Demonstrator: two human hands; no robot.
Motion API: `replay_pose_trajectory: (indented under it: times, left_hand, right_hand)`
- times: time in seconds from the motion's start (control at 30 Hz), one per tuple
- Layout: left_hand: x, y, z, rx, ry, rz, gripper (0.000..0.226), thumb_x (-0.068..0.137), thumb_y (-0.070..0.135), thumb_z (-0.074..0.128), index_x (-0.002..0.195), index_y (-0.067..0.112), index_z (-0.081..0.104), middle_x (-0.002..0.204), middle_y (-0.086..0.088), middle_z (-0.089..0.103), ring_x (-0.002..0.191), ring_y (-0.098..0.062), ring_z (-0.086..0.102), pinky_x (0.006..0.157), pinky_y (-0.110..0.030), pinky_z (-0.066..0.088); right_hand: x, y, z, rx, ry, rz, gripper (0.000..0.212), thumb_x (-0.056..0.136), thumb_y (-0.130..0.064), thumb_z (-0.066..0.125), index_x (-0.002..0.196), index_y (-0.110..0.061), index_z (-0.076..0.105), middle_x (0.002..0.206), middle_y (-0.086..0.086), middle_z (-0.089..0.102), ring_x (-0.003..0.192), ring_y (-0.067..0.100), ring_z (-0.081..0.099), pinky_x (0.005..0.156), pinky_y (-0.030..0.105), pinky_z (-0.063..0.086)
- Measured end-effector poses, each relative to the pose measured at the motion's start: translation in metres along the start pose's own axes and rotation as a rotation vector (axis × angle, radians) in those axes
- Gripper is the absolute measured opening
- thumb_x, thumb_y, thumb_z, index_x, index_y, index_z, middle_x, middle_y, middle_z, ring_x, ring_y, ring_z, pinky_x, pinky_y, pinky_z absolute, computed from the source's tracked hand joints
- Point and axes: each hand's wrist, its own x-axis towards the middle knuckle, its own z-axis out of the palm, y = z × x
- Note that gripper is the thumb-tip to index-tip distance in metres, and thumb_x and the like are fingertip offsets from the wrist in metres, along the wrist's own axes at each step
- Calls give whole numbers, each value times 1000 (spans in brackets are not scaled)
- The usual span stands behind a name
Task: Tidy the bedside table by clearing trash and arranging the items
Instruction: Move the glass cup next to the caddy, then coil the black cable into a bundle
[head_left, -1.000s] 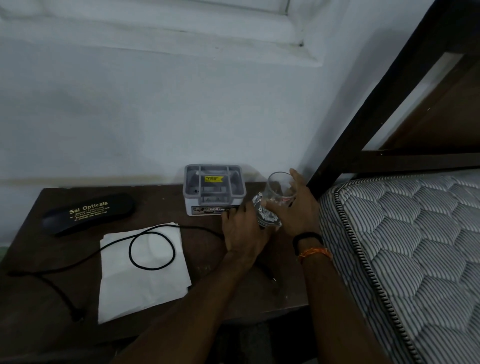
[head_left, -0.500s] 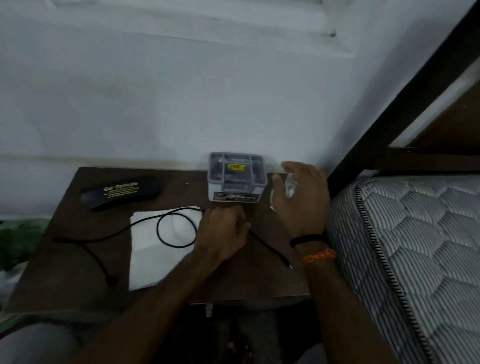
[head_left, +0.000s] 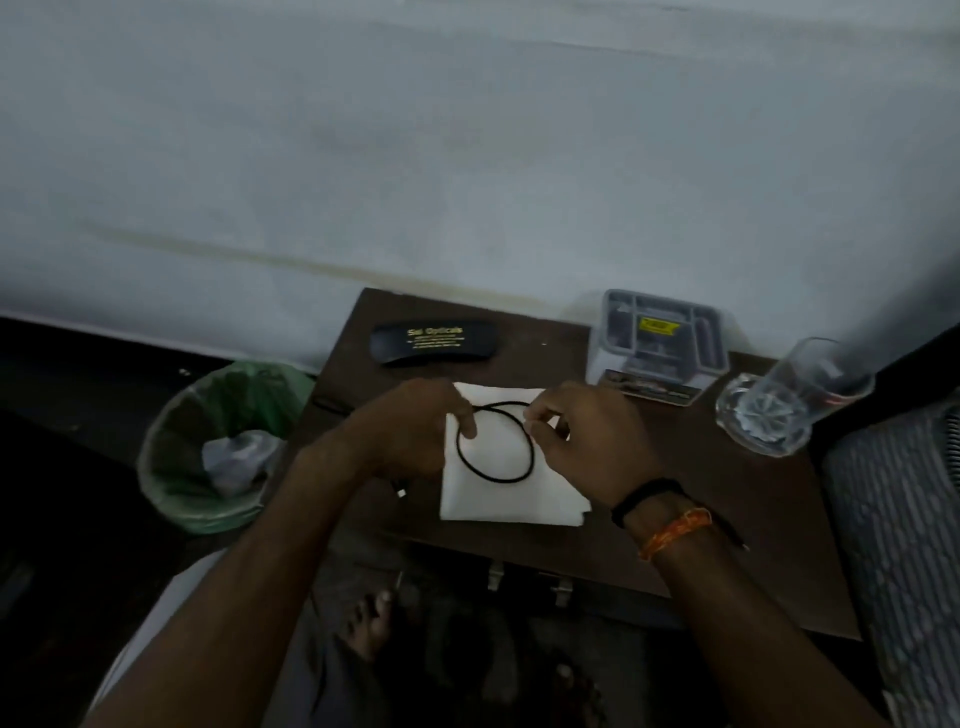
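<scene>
A black cable (head_left: 496, 470) lies in a loop on a white paper napkin (head_left: 511, 496) in the middle of the dark wooden bedside table (head_left: 696, 499). My left hand (head_left: 415, 431) grips the loop at its left side. My right hand (head_left: 582, 436) pinches the loop at its upper right. A black glasses case (head_left: 434, 340) with gold lettering lies at the back left. A grey plastic box (head_left: 657, 345) stands at the back. A clear glass (head_left: 784, 400) stands at the right edge, apart from both hands.
A bin (head_left: 218, 447) lined with a green bag holds crumpled trash on the floor left of the table. A striped mattress (head_left: 904, 545) borders the table on the right. The white wall (head_left: 467, 156) is behind. A bare foot (head_left: 366, 623) shows below the table's front edge.
My right hand let go of the glass and moved left to the cable loop. My left hand also took hold of the cable. The view swung left and down, revealing the bin.
</scene>
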Motion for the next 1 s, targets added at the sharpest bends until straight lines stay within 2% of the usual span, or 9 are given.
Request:
replay_pose_trajectory:
  times: [0.1,0.2,0.3,0.37,0.6,0.7,0.8,0.9,1.0]
  left_hand:
    - [-10,-7,-9,-87,93,15,38,66,2,65,103,12,70,112,-5,61,103,-19,59,84,-21,47]
    - [-23,-24,-15,-59,191,-6,31,67,10,61,96,15,68,103,-6,61,97,-26,60,82,-40,51]
    - [-34,-37,-15,261,-13,-108,37,65,34,54,100,32,68,119,7,54,121,-24,42,104,-42,29]
    - [-32,-37,-8,443,-89,-113,33,72,42,64,103,36,69,124,11,50,123,-24,35,103,-41,21]
    - [-16,-46,-6,445,49,-140,16,77,41,70,92,42,75,104,14,65,111,-20,52,102,-41,33]
    - [-21,-46,-21,119,129,-77,13,75,33,78,89,36,79,91,13,74,89,-11,67,89,-35,51]
    - [-29,-41,-42,-183,235,-62,16,74,32,81,90,27,80,85,10,77,79,-2,69,78,-22,53]
    - [-32,-30,-55,-666,387,-64,18,81,24,75,94,11,78,80,-6,77,70,-13,69,68,-22,55]
    - [-26,-16,-61,-1103,471,-89,26,90,18,65,110,3,70,79,-17,73,62,-17,59,60,-21,52]
  right_hand:
    - [7,-14,11,5,-27,-18,7,84,-24,64,81,-25,71,83,-8,68,66,6,55,65,30,50]
    - [12,-30,23,29,-62,-43,8,85,-28,65,89,-26,72,89,-8,69,71,7,57,73,29,49]
    - [13,-42,34,30,-123,-73,12,87,-27,63,95,-23,72,95,-6,68,73,10,56,73,28,47]
    - [15,-45,38,25,-152,-77,13,88,-27,62,96,-22,72,97,-4,68,70,6,48,70,26,42]
    - [21,-44,44,60,-140,-72,12,87,-27,65,94,-23,73,95,-6,69,70,1,46,68,22,39]
    - [24,-42,45,113,-104,-59,15,86,-21,66,99,-21,73,95,-7,69,72,1,51,69,18,40]
    - [28,-42,41,274,-15,2,17,87,-13,65,101,-20,74,95,-8,71,77,-1,60,72,7,44]
    - [32,-47,36,563,58,167,18,90,-11,63,98,-23,74,91,-12,72,81,2,67,77,24,57]
    - [33,-56,34,719,70,178,15,90,-18,64,99,-21,74,94,-8,74,88,8,70,83,39,58]
